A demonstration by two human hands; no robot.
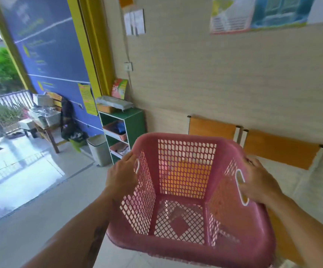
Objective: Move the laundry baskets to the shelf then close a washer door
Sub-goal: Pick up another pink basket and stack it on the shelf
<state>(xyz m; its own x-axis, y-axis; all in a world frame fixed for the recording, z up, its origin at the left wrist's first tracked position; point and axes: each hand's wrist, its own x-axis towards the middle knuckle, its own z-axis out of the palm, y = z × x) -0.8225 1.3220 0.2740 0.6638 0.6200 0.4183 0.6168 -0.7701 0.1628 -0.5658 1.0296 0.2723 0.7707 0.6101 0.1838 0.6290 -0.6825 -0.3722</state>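
head view, left hand (122,171) and right hand (259,182) grip pink basket (176,248) — bare mesh inside

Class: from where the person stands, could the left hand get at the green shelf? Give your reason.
Probably not yet. The left hand grips the basket, and the shelf stands well beyond it, beside a bin. Open floor leaves the way free, so stepping closer should do.

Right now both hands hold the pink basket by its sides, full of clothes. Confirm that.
Not full: the head view shows the pink basket empty. The left hand and right hand do hold it by its sides.
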